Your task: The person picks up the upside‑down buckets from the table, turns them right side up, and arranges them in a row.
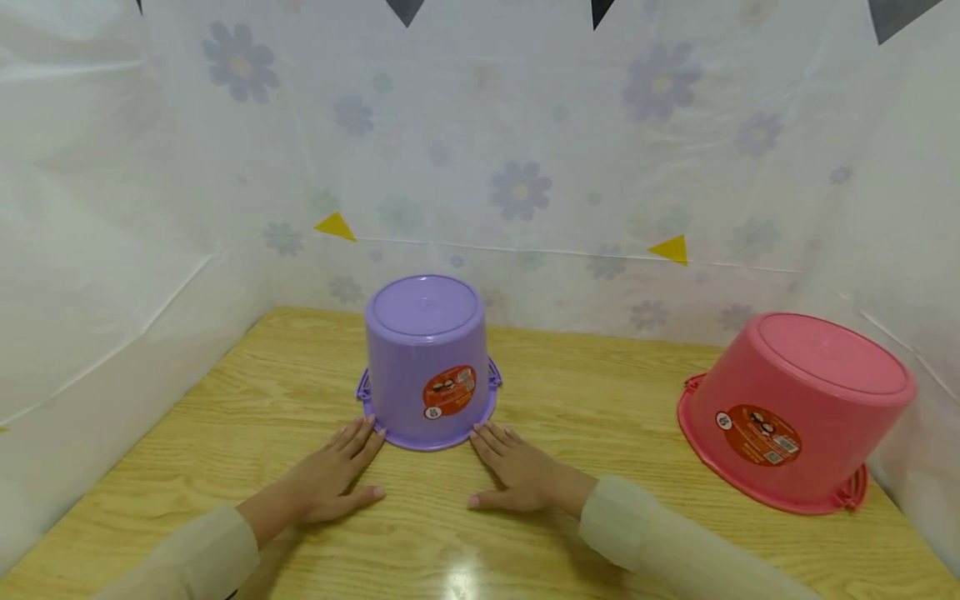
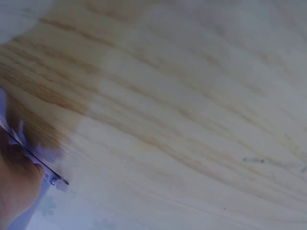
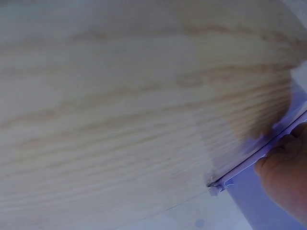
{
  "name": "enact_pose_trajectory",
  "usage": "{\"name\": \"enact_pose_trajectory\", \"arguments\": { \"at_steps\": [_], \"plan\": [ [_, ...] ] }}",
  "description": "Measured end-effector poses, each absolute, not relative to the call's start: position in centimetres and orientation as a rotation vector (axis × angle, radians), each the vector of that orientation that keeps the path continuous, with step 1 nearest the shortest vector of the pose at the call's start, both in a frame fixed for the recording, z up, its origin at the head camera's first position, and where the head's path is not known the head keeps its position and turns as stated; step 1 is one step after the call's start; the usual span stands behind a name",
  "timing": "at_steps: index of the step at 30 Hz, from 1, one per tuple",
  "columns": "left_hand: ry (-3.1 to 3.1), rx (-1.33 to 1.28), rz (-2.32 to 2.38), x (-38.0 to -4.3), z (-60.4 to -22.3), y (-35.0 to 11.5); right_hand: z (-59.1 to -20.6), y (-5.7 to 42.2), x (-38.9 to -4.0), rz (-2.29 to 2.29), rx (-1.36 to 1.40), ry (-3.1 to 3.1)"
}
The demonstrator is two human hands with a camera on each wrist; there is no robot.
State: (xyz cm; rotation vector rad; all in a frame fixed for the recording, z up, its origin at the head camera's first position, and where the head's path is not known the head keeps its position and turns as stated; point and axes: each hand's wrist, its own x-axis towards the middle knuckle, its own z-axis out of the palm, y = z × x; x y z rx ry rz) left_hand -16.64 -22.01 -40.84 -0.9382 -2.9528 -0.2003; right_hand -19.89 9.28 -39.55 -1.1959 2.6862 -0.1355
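A purple bucket (image 1: 426, 362) stands upside down on the wooden table (image 1: 225, 433), with an orange sticker facing me. My left hand (image 1: 335, 471) lies flat on the table, fingers straight, its fingertips touching the bucket's rim at the lower left. My right hand (image 1: 510, 471) lies flat the same way, fingertips at the rim's lower right. In the left wrist view only a bit of the left hand (image 2: 14, 191) and the purple rim (image 2: 29, 153) show. The right wrist view catches the right hand (image 3: 283, 177) beside the purple rim (image 3: 259, 153).
A pink bucket (image 1: 795, 408) sits upside down and tilted at the table's right, close to the side wall. White flower-print sheeting (image 1: 525, 167) walls in the table at the back and both sides.
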Motion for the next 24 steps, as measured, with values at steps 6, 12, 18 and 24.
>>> {"name": "enact_pose_trajectory", "arguments": {
  "at_steps": [6,12,18,24],
  "plan": [
    [-2.953,-0.953,-0.224,-16.4,-40.7,-21.8,-39.6,9.6,-19.7,-0.156,-1.209,2.685],
    [-2.955,-0.97,-0.229,-16.1,-40.5,-21.6,-39.5,10.0,-19.3,-0.163,-1.224,2.698],
    [-2.947,-0.983,-0.221,-15.9,-40.6,-21.4,-39.5,10.3,-19.0,-0.152,-1.229,2.699],
    [-2.893,-1.012,-0.212,-15.8,-40.6,-21.2,-39.5,10.6,-18.8,-0.156,-1.224,2.682]
  ]
}}
